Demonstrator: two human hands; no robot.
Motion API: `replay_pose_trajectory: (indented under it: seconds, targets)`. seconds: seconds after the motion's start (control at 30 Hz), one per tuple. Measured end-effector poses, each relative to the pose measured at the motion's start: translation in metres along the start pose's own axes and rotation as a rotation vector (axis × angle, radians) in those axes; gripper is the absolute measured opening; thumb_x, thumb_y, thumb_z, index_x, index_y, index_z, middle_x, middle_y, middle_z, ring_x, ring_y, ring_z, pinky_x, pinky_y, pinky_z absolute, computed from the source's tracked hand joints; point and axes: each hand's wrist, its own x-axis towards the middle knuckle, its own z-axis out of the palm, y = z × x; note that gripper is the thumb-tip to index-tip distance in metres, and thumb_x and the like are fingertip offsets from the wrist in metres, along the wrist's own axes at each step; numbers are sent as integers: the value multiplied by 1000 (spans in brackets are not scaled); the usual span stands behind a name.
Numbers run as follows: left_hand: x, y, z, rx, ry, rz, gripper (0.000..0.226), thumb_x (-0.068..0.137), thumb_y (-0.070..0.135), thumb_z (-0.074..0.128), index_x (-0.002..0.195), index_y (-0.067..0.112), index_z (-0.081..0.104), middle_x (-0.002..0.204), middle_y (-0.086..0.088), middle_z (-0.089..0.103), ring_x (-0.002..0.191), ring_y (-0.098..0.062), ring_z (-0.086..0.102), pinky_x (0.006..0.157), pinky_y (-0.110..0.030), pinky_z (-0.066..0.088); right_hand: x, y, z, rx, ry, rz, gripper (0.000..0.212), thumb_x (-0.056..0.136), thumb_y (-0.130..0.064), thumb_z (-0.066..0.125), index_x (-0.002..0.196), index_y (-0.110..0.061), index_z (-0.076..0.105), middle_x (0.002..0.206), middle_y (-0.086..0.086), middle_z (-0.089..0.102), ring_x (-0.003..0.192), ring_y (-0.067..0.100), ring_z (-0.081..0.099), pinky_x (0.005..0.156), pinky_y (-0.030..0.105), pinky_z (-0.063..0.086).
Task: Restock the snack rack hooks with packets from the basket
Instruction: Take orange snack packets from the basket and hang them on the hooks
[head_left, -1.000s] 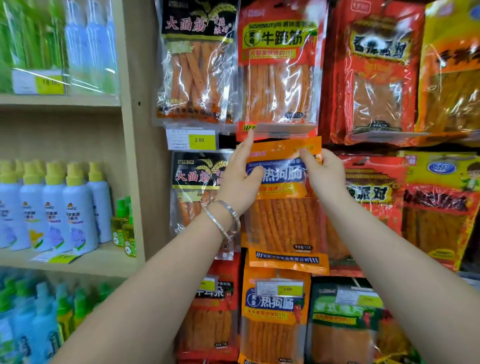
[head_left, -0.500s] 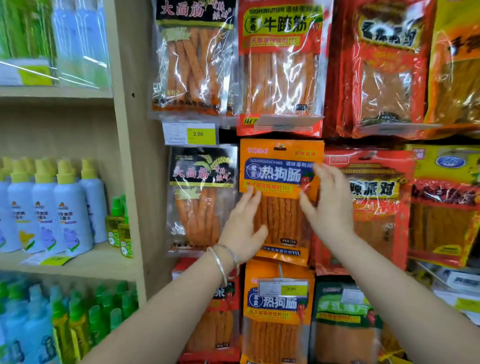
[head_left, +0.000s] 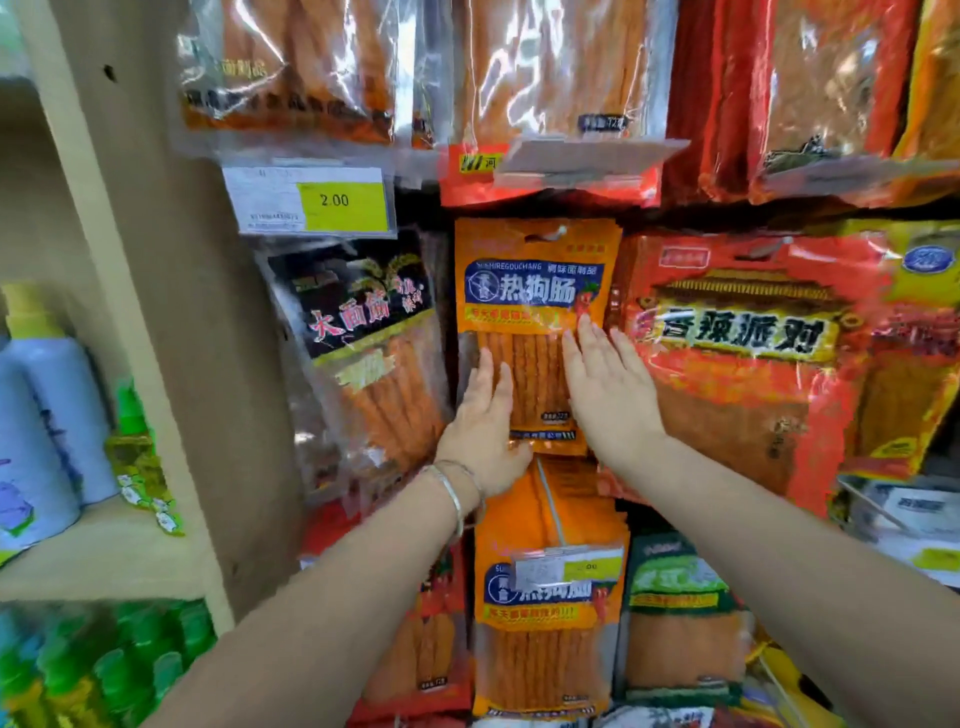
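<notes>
While reaching toward twelve o'clock, pressing left hand (head_left: 480, 426) and right hand (head_left: 608, 395), fingers straight, flat against hung orange packet (head_left: 535, 291).

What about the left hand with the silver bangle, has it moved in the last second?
Yes, downward. The left hand was level with the yellow 2.00 price tag; now it lies flat low on the orange hanging snack packet, below that tag.

the hanging packet (head_left: 535, 291) is orange with a blue label band. at three o'clock, a red-and-yellow packet (head_left: 748, 332); at nine, black (head_left: 358, 301).
</notes>
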Motion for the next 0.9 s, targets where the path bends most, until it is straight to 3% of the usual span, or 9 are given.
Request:
replay_pose_trajectory:
  seconds: [0.2,0.3,0.37,0.43,0.5,0.57,0.67,0.77,0.9]
  targets:
    - [6,-1,14,35,22,-12,97,85,31,60,149,12,-10,152,-8,-31,145,-25,-13,117,-36,16,12,-4,1,54,-20,0,65,90,-1,41,146,5,9,154,29,5,142,33,19,117,38,7]
    - [-2,9,7,-66,9,-43,92,86,29,59,150,12,-4,155,-6,-24,146,-24,-6,118,-36,13,6,1,-9,106,-56,0,65,91,-5,43,147,1,12,155,26,7,141,31,23,117,37,7]
    - [-15,17,-5,-166,17,-65,79,88,25,57,150,12,11,159,-5,-7,145,-21,12,117,-32,17,-5,3,-22,246,-81,-10,63,88,-9,50,146,-6,25,152,22,23,135,32,34,113,38,17]
    - [-36,25,-17,-223,12,-50,62,89,19,55,146,10,30,156,-10,20,141,-18,23,112,-23,16,-24,1,-37,502,-84,40,53,87,-14,54,138,-14,44,139,14,47,121,31,50,101,40,37]
    - [-71,30,-24,-291,61,-49,46,87,9,57,133,7,50,139,-14,47,131,-21,41,108,-20,23,-55,-6,-50,746,-71,140,38,86,-18,58,123,-20,57,119,6,60,102,26,60,87,38,47]
    - [-120,30,-25,-398,122,-96,35,85,1,57,119,5,61,119,-13,60,108,-20,57,97,-19,36,-97,-20,-57,970,-81,215,25,83,-18,62,107,-22,62,98,-3,64,78,15,61,80,37,50]
    - [-212,23,-10,-498,71,-257,28,85,-1,58,112,7,65,102,-3,60,86,-9,54,81,-7,40,-175,-52,-54,1224,-201,265,22,82,-14,65,97,-29,57,84,-12,60,73,16,60,79,43,51]
    - [-321,4,17,-488,-64,-553,23,85,0,59,103,11,68,91,1,60,75,-10,55,73,-20,42,-257,-99,-44,1321,-407,263,24,83,-11,66,95,-28,55,79,-12,58,76,24,61,79,38,48]
    - [-466,-22,41,-462,-219,-890,18,85,1,61,101,1,71,98,-19,69,94,-27,64,80,-25,43,-368,-180,-41,1384,-821,254,25,82,1,66,102,-11,57,84,3,59,82,20,57,78,24,43]
